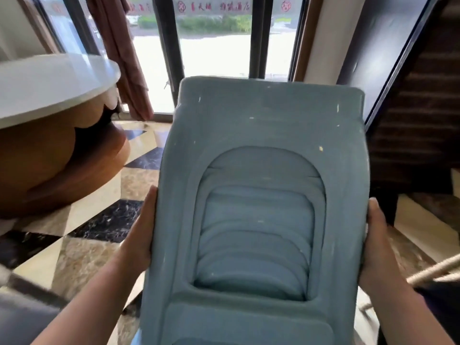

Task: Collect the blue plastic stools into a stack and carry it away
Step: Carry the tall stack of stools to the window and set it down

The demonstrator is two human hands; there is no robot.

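Stack (263,195) of nested blue stools is held up off the floor, centre of view, tipped with the seat end pointing away toward the window (214,46). One side panel is turned up to the camera; through its arched cutout the layered edges of the inner stools are seen, one under another. Small pale flecks are scattered over the plastic.

Left hand (142,227) is pressed flat against the stack's left edge, fingers wrapped out of sight behind it, so it is clamped on the stack. Right hand (375,242) is set against the right edge the same way, thumb side visible, fingers hidden behind; also clamped on the stack. Both forearms are bare and reach up from the lower corners.

Round table (49,80) with a white top and brown base is seen at left, well apart from the stack. Curtain (124,58) hangs beside the window just behind the table. Floor (82,250) is polished tile in beige and black marble squares. Dark panel (388,46) and dark wooden stairs (423,120) are seen at right. Pale stick-like object (435,270) crosses the lower right corner; what it is cannot be told
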